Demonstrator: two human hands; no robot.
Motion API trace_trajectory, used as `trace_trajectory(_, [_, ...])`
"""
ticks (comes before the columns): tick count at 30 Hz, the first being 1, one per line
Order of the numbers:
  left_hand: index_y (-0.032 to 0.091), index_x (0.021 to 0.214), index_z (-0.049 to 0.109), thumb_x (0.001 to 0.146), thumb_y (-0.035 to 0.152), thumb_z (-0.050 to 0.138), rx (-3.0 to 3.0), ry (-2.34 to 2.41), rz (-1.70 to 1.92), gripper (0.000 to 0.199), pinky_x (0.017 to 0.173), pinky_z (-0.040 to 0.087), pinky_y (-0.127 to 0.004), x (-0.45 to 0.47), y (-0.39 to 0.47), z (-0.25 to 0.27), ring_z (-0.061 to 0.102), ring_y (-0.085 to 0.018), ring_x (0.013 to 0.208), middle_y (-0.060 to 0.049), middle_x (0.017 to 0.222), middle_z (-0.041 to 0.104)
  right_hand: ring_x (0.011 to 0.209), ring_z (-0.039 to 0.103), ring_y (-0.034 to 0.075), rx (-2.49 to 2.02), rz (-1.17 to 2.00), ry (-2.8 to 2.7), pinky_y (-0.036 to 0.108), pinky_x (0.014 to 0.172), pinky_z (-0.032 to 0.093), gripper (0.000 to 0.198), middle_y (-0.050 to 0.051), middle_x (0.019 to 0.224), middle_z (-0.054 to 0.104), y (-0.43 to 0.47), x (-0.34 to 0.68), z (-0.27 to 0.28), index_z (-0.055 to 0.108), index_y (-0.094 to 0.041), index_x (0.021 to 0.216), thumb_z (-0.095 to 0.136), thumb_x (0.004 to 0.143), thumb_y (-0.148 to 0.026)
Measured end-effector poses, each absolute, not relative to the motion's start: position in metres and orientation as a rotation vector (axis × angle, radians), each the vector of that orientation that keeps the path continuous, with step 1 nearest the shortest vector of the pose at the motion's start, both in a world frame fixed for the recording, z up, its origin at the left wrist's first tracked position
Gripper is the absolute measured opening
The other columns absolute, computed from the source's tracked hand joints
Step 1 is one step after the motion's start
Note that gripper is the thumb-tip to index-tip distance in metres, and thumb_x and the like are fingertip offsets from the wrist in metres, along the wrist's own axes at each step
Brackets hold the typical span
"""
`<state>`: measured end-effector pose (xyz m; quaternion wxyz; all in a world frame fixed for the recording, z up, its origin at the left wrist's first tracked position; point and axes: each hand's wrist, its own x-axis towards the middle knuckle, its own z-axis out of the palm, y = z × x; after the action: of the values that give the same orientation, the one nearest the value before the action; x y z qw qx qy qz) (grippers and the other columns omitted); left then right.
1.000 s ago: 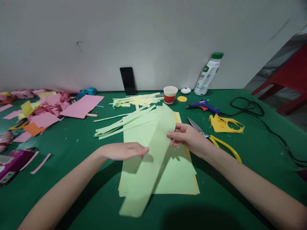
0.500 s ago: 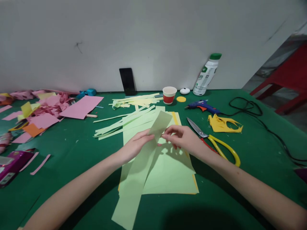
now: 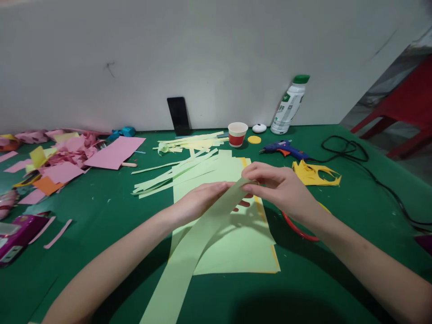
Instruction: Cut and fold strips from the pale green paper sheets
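Upper end of green strip (image 3: pixel 195 243) lies between 2 hands (image 3: pixel 281 185).

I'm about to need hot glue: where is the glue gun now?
In the head view, the blue glue gun lies right of centre on the table, beyond the right hand, between the white bottle and the yellow paper scrap.

A long, plain pale green paper strip (image 3: pixel 178 270) slants across the frame, from just right of centre down to the bottom edge left of the middle, where the picture cuts it off. Its long edges look straight and its visible face is unmarked, broad in the foreground and narrower toward the far end. That upper end is raised and tilted, its tip partly hidden.
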<state>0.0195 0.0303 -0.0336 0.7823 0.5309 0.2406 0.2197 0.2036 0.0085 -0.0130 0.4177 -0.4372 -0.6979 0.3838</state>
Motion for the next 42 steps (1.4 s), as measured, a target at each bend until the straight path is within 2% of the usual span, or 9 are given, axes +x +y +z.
trace_trajectory(2, [0.017,0.104,0.061,0.084,0.035,0.047,1.209,0.56,0.525,0.03,0.089,0.039,-0.034,0.023,0.029,-0.027,0.057,-0.021,0.098,-0.008,0.102,0.065,0.072,0.052,0.014,-1.074,0.93,-1.776,0.027,0.061,0.043,0.007,0.002,0.08,0.055,0.006,0.204,-0.011,0.064,-0.022,0.068,0.06,0.073,-0.026])
trace_trajectory(7, [0.018,0.098,0.065,0.082,0.044,0.048,1.253,0.509,0.516,0.035,0.082,0.043,-0.03,0.03,0.021,-0.017,0.059,-0.021,0.096,-0.006,0.095,0.068,0.075,0.05,0.015,-1.007,0.912,-1.774,0.025,0.055,0.046,0.009,0.002,0.084,0.051,-0.003,0.205,-0.005,0.066,-0.025,0.069,0.058,0.073,-0.022])
trace_trajectory(11, [0.016,0.093,0.066,0.077,0.041,0.056,1.285,0.461,0.491,0.03,0.082,0.045,-0.029,0.033,0.012,-0.014,0.061,-0.02,0.092,-0.006,0.09,0.069,0.069,0.049,0.014,-1.07,0.857,-1.768,0.025,0.049,0.044,0.011,0.004,0.083,0.051,-0.011,0.204,0.0,0.063,-0.024,0.07,0.054,0.073,-0.018])
trace_trajectory(20, [0.015,0.077,0.061,0.072,0.026,0.065,1.298,0.584,0.746,0.013,0.065,0.05,-0.023,0.032,0.001,-0.003,0.065,-0.012,0.065,0.001,0.069,0.067,0.065,0.05,0.013,-1.065,0.632,-1.78,0.026,0.051,0.039,0.011,0.001,0.075,0.054,-0.022,0.202,0.01,0.055,-0.024,0.069,0.051,0.079,-0.024])
trace_trajectory(28, [0.016,0.064,0.044,0.075,0.028,0.06,1.708,0.778,0.833,0.022,0.047,0.042,-0.017,0.031,-0.004,-0.007,0.064,-0.013,0.058,0.002,0.056,0.06,0.062,0.048,0.013,-1.064,0.56,-1.882,0.027,0.049,0.039,0.006,0.002,0.076,0.056,-0.028,0.198,0.005,0.057,-0.024,0.072,0.056,0.077,-0.025])
trace_trajectory(32, [0.016,0.063,0.045,0.075,0.03,0.06,2.003,0.899,0.867,0.024,0.038,0.029,-0.017,0.03,-0.005,-0.006,0.048,-0.006,0.043,0.004,0.051,0.055,0.057,0.047,0.011,-1.095,0.624,-1.902,0.026,0.047,0.038,0.008,0.001,0.073,0.056,-0.026,0.196,0.006,0.056,-0.022,0.069,0.056,0.077,-0.026])
trace_trajectory(34, [0.015,0.065,0.051,0.073,0.03,0.062,2.096,0.901,0.863,0.02,0.039,0.029,-0.017,0.029,-0.005,-0.002,0.043,-0.005,0.043,0.005,0.053,0.054,0.058,0.048,0.011,-1.104,0.657,-1.909,0.024,0.047,0.037,0.011,0.001,0.071,0.055,-0.025,0.196,0.007,0.055,-0.021,0.066,0.055,0.077,-0.023])
trace_trajectory(38, [0.014,0.077,0.062,0.077,0.024,0.058,2.0,0.843,0.826,0.011,0.053,0.043,-0.016,0.026,-0.003,0.009,0.056,-0.007,0.059,0.001,0.07,0.066,0.058,0.048,0.009,-1.115,0.732,-1.887,0.021,0.044,0.035,0.014,-0.001,0.069,0.054,-0.021,0.196,0.008,0.053,-0.02,0.066,0.051,0.08,-0.022])
trace_trajectory(42, [0.014,0.075,0.064,0.079,0.024,0.056,1.86,0.87,0.773,0.014,0.053,0.047,-0.015,0.023,-0.002,0.013,0.062,-0.009,0.062,0.0,0.071,0.069,0.06,0.049,0.009,-1.112,0.787,-1.872,0.021,0.046,0.036,0.015,-0.001,0.069,0.053,-0.02,0.195,0.006,0.054,-0.019,0.068,0.049,0.082,-0.023])
